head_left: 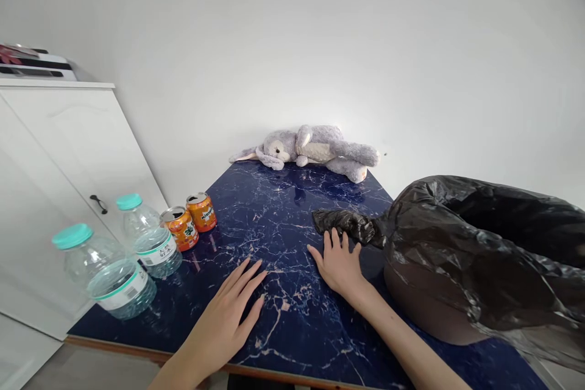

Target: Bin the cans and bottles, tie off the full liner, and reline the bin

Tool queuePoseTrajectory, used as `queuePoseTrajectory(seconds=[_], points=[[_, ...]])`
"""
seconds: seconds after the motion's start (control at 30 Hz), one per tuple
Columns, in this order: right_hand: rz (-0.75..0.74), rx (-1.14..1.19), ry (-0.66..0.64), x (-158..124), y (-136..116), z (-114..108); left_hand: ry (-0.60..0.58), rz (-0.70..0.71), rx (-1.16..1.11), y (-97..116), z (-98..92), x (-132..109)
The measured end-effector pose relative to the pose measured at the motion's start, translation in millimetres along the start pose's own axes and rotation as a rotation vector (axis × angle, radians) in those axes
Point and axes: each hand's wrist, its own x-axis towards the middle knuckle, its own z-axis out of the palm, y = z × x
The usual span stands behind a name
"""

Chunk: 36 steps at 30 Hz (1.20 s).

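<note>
My left hand lies flat and open on the dark blue marble-patterned table, fingers stretched forward, holding nothing. My right hand also rests flat and open on the table, its fingertips touching a loose flap of a large black plastic bag that sits on the right side of the table. Two clear plastic bottles with teal caps stand at the table's left edge. Beside them are two opened orange drink cans.
A grey plush rabbit lies on its side at the far end of the table, against the white wall. A white cabinet with a dark handle stands to the left, with items stacked on top.
</note>
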Motion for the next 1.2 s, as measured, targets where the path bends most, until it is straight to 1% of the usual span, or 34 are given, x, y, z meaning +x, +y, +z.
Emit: queuePoseTrajectory(seconds=[0.17, 0.27, 0.33, 0.4, 0.5, 0.63, 0.73, 0.87, 1.0, 1.1, 1.2], points=[[0.125, 0.011, 0.081, 12.3, 23.9, -0.7, 0.017, -0.002, 0.0, 0.9, -0.1, -0.9], [0.186, 0.028, 0.126, 14.7, 30.9, -0.1, 0.016, -0.002, 0.008, 0.8, 0.8, -0.3], [0.193, 0.045, 0.157, 14.3, 32.3, 1.3, 0.018, -0.001, 0.008, 0.1, 2.1, -0.1], [0.143, 0.066, 0.188, 12.0, 30.9, 3.1, 0.024, 0.001, 0.009, -0.6, 3.4, -0.2], [-0.029, 0.118, 0.21, 4.8, 22.7, 6.2, 0.035, 0.003, 0.01, -1.2, 4.2, -0.6], [-0.304, 0.229, 0.157, -9.0, 4.0, 11.4, 0.038, 0.014, 0.018, -0.8, 2.8, -0.6], [-0.437, 0.313, 0.112, -16.1, -5.8, 14.7, 0.049, 0.018, 0.026, -0.8, 2.3, -0.6], [-0.495, 0.373, 0.088, -16.7, -7.7, 15.5, 0.075, 0.014, 0.049, -3.1, 5.6, -2.5], [-0.509, 0.383, 0.063, -23.7, -5.4, 12.9, 0.14, -0.044, 0.099, -7.6, 13.3, -5.9], [-0.528, 0.396, -0.004, -45.7, 1.6, 8.7, 0.145, -0.059, 0.12, -10.1, 17.5, -8.3], [-0.536, 0.433, -0.088, -77.8, 19.0, 4.1, 0.122, -0.043, 0.136, -10.0, 17.8, -9.7]])
